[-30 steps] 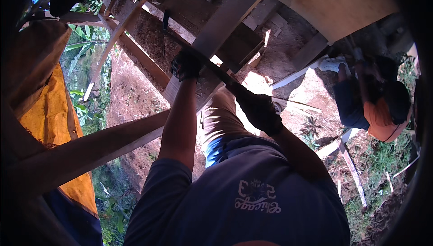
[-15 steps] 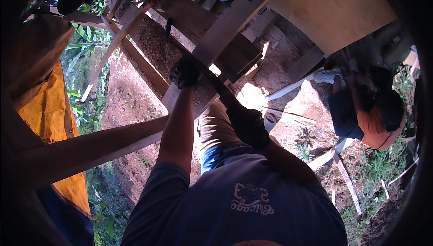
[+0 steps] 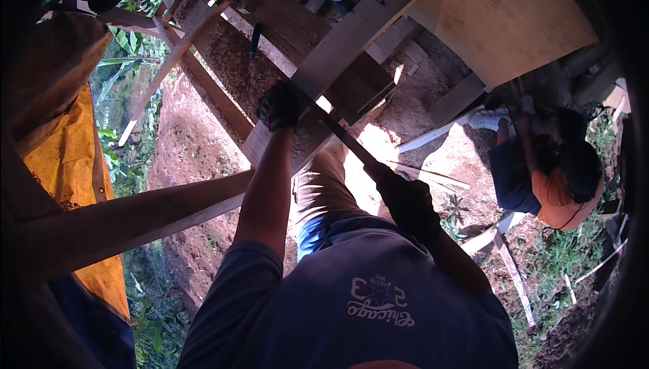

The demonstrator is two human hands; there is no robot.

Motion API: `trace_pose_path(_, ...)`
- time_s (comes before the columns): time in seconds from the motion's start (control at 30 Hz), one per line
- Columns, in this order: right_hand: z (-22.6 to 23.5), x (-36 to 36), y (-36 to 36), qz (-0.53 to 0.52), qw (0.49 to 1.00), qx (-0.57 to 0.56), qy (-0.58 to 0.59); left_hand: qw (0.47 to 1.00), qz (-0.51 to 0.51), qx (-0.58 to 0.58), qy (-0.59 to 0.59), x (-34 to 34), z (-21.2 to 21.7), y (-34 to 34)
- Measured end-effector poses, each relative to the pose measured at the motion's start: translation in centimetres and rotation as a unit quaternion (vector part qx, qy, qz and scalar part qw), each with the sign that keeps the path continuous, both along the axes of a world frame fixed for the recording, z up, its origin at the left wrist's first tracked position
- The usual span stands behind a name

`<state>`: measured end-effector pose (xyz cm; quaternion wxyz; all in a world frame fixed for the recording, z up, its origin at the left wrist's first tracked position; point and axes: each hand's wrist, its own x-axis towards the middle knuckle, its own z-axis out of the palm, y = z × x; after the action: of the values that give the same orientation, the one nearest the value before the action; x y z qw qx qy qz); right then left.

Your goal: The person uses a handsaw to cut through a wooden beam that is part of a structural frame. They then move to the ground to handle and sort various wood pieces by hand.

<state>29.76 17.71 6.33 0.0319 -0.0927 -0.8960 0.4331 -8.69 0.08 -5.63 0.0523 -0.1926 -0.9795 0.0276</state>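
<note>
One head view shows our dark-gloved right hand (image 3: 409,208) clenched around the handle of a long, narrow, dark-bladed tool, apparently a handsaw (image 3: 341,134); our dark-gloved left hand (image 3: 277,107) rests on a long, flat, grey-brown wooden plank (image 3: 362,31), just beside the blade, though we cannot tell whether it grips; the plank slants over broad, dark brown wooden boards (image 3: 291,31), and the blade lies across it towards its lower end; we judge the plank to be in one piece, no part looking severed; the depth of any cut is hidden from us.

For room, the handle side opens over sunlit reddish earth (image 3: 446,149); a leg in tan trousers (image 3: 324,190) stands close to the plank's lower edge; a thick brown wooden beam (image 3: 135,224) passes behind our left forearm (image 3: 266,190); a co-worker in an orange shirt (image 3: 564,197) is well apart, at right.
</note>
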Motion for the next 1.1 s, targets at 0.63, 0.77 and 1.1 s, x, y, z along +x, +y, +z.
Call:
trace_pose_path(0.63,0.8,-5.2,-0.1,-0.02,0.995,-0.017,0.098,0.997,0.061,0.053,-0.016,2.0,3.0,2.1)
trace_pose_path(0.77,0.6,-7.5,-1.0,0.0,0.993,0.065,0.095,0.992,0.107,0.064,-0.03,1.7,3.7,2.3)
trace_pose_path(1.1,2.7,0.8,-0.2,0.032,0.999,0.0,-0.029,0.992,0.095,0.059,-0.063,2.9,6.0,2.7)
